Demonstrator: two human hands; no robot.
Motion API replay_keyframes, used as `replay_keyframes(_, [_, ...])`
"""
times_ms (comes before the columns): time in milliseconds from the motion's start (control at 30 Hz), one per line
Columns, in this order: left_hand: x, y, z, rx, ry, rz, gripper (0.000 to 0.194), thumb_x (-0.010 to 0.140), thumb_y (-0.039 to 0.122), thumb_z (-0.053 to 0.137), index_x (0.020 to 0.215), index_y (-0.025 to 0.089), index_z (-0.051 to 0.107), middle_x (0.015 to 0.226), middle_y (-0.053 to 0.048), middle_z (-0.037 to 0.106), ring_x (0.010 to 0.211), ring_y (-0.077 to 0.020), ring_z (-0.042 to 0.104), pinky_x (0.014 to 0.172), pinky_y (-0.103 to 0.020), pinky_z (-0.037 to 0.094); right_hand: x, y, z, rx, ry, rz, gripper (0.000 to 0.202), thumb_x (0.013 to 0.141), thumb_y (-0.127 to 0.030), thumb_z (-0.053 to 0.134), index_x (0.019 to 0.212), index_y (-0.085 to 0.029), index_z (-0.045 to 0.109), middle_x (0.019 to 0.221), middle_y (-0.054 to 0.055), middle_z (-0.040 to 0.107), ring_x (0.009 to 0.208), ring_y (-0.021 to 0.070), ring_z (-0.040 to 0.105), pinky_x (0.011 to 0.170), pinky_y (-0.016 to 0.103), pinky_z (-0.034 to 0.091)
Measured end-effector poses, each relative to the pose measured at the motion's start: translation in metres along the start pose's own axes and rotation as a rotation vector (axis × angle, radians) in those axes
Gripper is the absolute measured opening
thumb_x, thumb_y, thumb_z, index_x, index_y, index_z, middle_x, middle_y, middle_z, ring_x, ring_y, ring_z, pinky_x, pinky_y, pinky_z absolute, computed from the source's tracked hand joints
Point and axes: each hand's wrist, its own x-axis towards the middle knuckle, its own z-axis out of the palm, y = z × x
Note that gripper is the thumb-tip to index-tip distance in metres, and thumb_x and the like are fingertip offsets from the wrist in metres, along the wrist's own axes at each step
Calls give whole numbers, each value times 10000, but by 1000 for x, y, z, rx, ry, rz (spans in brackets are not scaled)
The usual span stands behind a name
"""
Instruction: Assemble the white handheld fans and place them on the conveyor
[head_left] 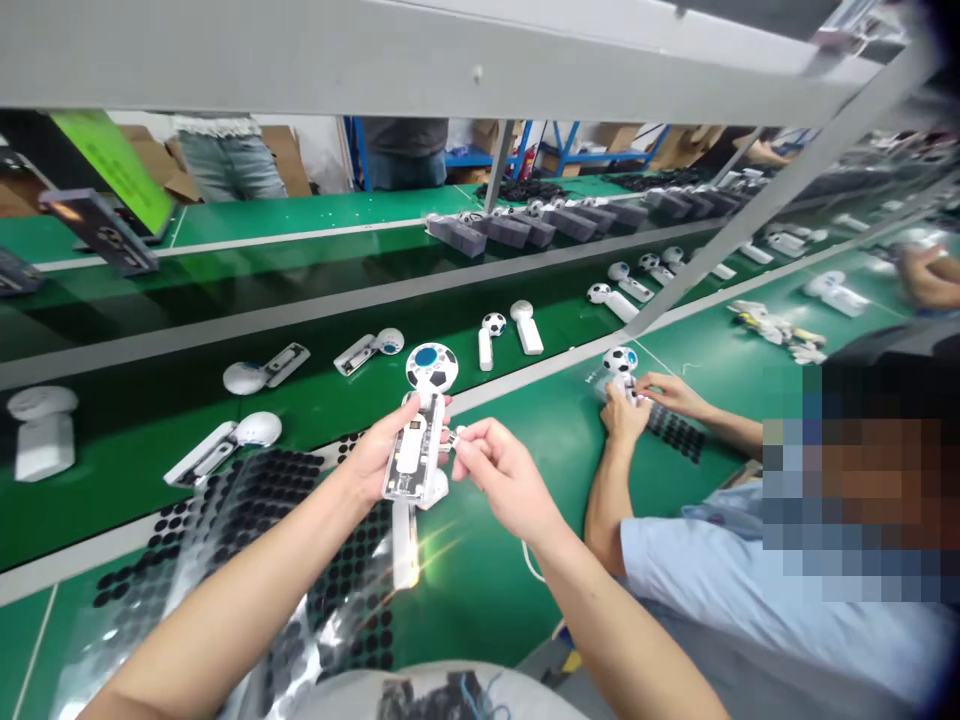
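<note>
My left hand [371, 455] grips a soccer-ball-headed device [415, 450]. Its ball-patterned round head, with a blue disc, points away from me, and its flat body has a clear cover. My right hand [499, 470] pinches a small cable plug [452, 438] at the right side of that body. Whether the plug is seated in the device cannot be made out. Below my right wrist runs a white cable [532, 562]. Beneath the held device lies a second white device [405, 550], its body catching a bright glint.
Sheets of black round dots [360, 600] in clear plastic lie at front left. Several white devices [527, 330] rest along the green belt [450, 375]. On the right, a co-worker's hands [626, 410] handle a similar device. A grey slanted post [750, 200] crosses the right side.
</note>
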Motion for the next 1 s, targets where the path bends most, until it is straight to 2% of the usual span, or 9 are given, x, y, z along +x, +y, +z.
replay_keyframes(167, [-12, -19, 15, 42, -86, 16, 321, 852, 337, 431, 1061, 130, 558, 817, -67, 634, 597, -191, 616, 536, -325, 512, -16, -4, -2, 27, -30, -45, 115, 832, -304, 504, 799, -197, 480, 596, -47, 572, 552, 91, 529, 593, 249, 430])
replay_keyframes(300, [-12, -28, 21, 94, -73, 0, 396, 824, 434, 439, 1027, 120, 569, 761, -76, 610, 551, -201, 599, 483, -324, 481, -27, -9, -8, 12, -45, -55, 105, 828, -288, 504, 776, -200, 478, 576, -60, 555, 572, 92, 549, 651, 271, 451])
replay_keyframes(433, [-8, -33, 27, 170, -28, -33, 470, 799, 503, 442, 1063, 132, 556, 727, -79, 611, 508, -204, 583, 441, -313, 452, -33, -13, -11, 3, -32, -90, 93, 831, -282, 492, 786, -204, 471, 574, -60, 550, 563, 92, 551, 630, 263, 450])
replay_keyframes(567, [-7, -37, 31, 225, -32, 16, 402, 755, 421, 556, 1027, 125, 577, 721, -67, 619, 565, -195, 595, 494, -291, 467, -35, -14, -21, -77, -32, -90, 86, 830, -272, 487, 783, -203, 472, 575, -57, 536, 557, 90, 533, 608, 252, 436])
replay_keyframes(700, [-4, -40, 33, 350, 44, 77, 323, 687, 286, 672, 947, 111, 595, 726, -50, 621, 580, -148, 587, 513, -228, 453, -33, -9, -34, -205, -85, -23, 89, 831, -256, 485, 765, -196, 483, 575, -49, 551, 544, 87, 512, 562, 230, 390])
replay_keyframes(867, [6, -43, 35, 409, 108, 52, 291, 700, 306, 667, 900, 118, 569, 705, -39, 606, 553, -134, 575, 505, -225, 440, -25, 8, -42, -109, -89, -10, 86, 830, -259, 483, 781, -189, 478, 585, -45, 562, 577, 94, 530, 595, 235, 389])
replay_keyframes(1000, [14, -44, 32, 494, 113, 46, 281, 692, 323, 674, 860, 138, 546, 692, -21, 595, 544, -114, 555, 503, -208, 416, -15, 21, -46, -87, -110, 29, 117, 815, -291, 498, 768, -184, 498, 589, -47, 551, 537, 80, 476, 550, 221, 355])
